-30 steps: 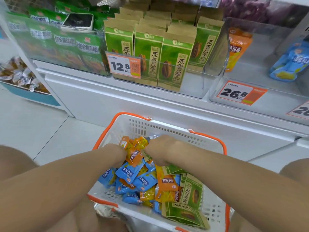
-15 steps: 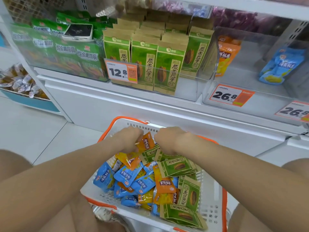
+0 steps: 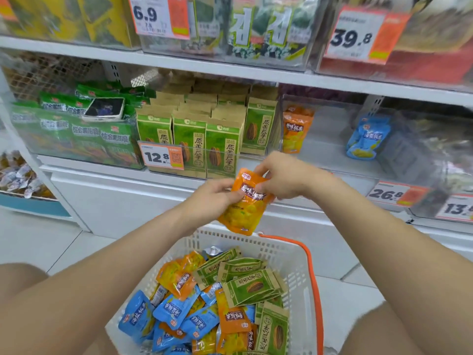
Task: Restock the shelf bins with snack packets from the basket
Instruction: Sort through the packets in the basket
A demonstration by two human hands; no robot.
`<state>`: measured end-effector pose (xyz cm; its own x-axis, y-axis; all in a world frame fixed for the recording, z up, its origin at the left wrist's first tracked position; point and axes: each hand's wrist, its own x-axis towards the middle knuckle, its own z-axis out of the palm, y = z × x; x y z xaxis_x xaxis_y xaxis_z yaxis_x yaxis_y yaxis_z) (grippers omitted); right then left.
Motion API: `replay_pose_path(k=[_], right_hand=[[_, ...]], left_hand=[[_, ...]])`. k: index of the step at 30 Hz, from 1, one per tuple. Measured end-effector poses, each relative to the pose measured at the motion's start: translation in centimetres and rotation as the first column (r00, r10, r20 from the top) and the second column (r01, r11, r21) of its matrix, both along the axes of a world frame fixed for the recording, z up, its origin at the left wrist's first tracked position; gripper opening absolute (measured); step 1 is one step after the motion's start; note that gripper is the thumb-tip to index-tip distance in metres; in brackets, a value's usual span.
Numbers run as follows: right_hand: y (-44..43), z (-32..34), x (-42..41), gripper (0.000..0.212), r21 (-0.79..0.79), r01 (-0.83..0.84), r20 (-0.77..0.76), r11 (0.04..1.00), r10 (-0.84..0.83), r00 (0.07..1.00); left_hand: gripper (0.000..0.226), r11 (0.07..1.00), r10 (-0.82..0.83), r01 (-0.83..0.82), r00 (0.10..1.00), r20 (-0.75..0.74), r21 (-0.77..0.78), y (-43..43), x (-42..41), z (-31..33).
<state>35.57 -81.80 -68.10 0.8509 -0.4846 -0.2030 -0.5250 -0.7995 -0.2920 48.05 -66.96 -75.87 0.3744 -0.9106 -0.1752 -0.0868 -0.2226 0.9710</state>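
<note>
- Lifted clear of the white basket (image 3: 302, 265) within the last second; before that, down among its packets.
- Now gripping one orange packet (image 3: 243, 203) between left hand (image 3: 217, 196) and right hand (image 3: 289, 178), fingers of both curled on its upper half.
- Held in mid-air above the basket's far rim, in front of the shelf edge.
- Meaning for the task: one packet picked, not yet shelved.
- Probably bound for the clear bin (image 3: 330, 149) up and to the right, holding a single matching orange packet.
- Next bin to the right: one blue packet (image 3: 366, 139).
- Bin to the left: rows of upright green seed packets (image 3: 194, 144).
- Far-left bin: green bags with a phone (image 3: 105, 108) lying on top.
- Left in the basket: a jumble of blue, orange and green packets, so plenty to restock.
</note>
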Motion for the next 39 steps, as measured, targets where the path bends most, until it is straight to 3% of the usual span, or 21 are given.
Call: replay_pose_path(k=[5,7,9,10,14,17,20,24,29,32,34,39], right_hand=[[-0.5,1.3,-1.5,0.001,-0.090,-0.026,0.135,0.996,0.038,0.990],[-0.5,1.1,-1.8,0.011,-0.091,-0.015,0.153,0.996,0.029,0.988],[-0.7,1.1,-2.0,0.007,-0.079,0.009,0.183,0.997,0.006,0.983],[-0.7,1.4,-2.2,0.003,-0.070,0.020,0.214,0.997,-0.005,0.977],[-1.3,3.5,-3.6,0.024,0.053,0.120,0.301,0.991,-0.130,0.945],[-2.4,5.3,-5.0,0.016,0.148,0.235,0.415,0.961,-0.276,0.867],[-3.8,6.6,-6.1,0.025,0.091,0.362,0.579,0.928,-0.345,0.739],[-4.8,6.9,-6.5,0.008,-0.129,0.478,0.694,0.869,-0.265,0.669],[-7.8,3.8,-6.1,0.024,-0.301,0.525,0.562,0.796,-0.297,0.772],[-9.9,0.9,-5.4,0.028,-0.206,0.511,0.469,0.834,-0.374,0.800],[-11.2,-0.4,-4.6,0.030,-0.130,0.492,0.417,0.861,-0.403,0.815],[-14.1,-1.4,-1.7,0.033,-0.030,0.499,0.398,0.866,-0.447,0.801]], left_hand=[[0.032,0.995,0.058,-0.055,0.997,0.043,-0.083,-0.9,-0.8,1.2],[0.032,0.994,0.060,-0.052,0.995,0.079,-0.101,-1.2,-1.1,1.2],[0.032,0.990,0.078,-0.064,0.990,0.114,-0.123,-1.6,-1.2,1.2],[0.032,0.987,0.090,-0.071,0.988,0.126,-0.143,-1.8,-1.3,1.3],[0.030,0.959,0.150,-0.116,0.982,0.115,-0.260,-2.8,-2.4,2.9],[0.027,0.915,0.223,-0.150,0.962,0.159,-0.375,-4.2,-2.9,4.3],[0.025,0.889,0.351,-0.162,0.841,0.412,-0.428,-5.6,-3.5,5.1],[0.046,0.896,0.362,-0.063,0.679,0.639,-0.440,-7.0,-4.5,5.2],[0.055,0.933,0.219,0.118,0.562,0.797,-0.340,-8.6,-5.2,4.5],[0.054,0.972,0.157,0.067,0.520,0.840,-0.224,-9.3,-5.4,3.5],[0.049,0.985,0.130,0.045,0.445,0.886,-0.167,-9.7,-5.1,2.9],[0.021,0.985,0.138,0.049,0.358,0.923,-0.166,-10.0,-4.3,2.5]])
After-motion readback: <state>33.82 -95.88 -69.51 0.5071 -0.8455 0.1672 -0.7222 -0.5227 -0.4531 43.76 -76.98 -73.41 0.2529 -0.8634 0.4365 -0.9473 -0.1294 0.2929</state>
